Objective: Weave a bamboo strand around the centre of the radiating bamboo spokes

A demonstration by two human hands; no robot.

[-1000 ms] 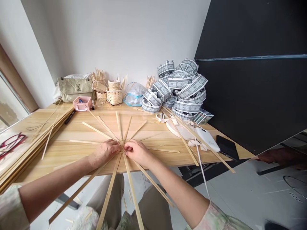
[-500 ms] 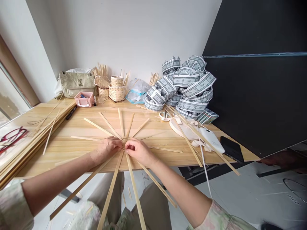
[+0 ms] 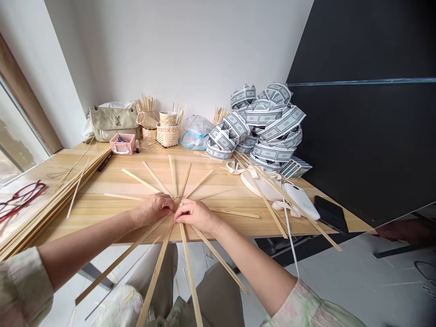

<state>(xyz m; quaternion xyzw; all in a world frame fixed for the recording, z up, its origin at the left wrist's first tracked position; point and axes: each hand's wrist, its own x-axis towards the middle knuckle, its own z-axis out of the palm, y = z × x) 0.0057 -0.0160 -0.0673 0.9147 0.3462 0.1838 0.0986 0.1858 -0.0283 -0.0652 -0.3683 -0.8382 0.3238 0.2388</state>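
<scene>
Pale wood-grain rectangular tabletop. At its near edge, 6 o'clock, a star of flat straw-coloured wooden strips is set; spokes from 5 to 7 are left overhanging grey-brown trousered legs. Star's centre is flanked by bare left hand at 8, fingertips bunched, and bare right hand at 4, thumb and forefinger pinched; item gripped can't be told. Thin dark strand is trailed toward 7. Risk: spokes skewed if bumped by knees; strand snagged if caught underneath.
</scene>
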